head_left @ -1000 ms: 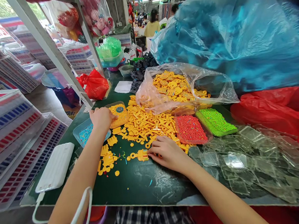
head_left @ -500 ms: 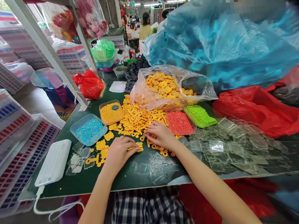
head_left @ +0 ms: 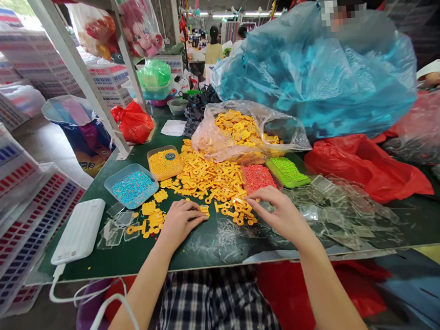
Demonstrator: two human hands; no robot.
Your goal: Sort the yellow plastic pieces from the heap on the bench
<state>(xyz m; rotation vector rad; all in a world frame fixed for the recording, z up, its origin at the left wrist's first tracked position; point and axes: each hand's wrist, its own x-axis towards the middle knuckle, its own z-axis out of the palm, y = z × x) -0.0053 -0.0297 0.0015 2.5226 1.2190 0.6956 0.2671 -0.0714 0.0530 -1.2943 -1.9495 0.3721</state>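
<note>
Both your bare forearms rise from the bottom edge toward mid-frame. Your left hand [head_left: 179, 221] lies palm-down just left of centre, fingers curled loosely with tips pointing right. Your right hand [head_left: 282, 215], right of centre, reaches up-left with fingers spread and bent.

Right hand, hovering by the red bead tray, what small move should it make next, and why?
Probably reach a little forward and pinch a bead from the red bead tray. The right hand has its fingertips at the tray's near edge, while the left hand pins a small yellow piece on the green table.
</note>
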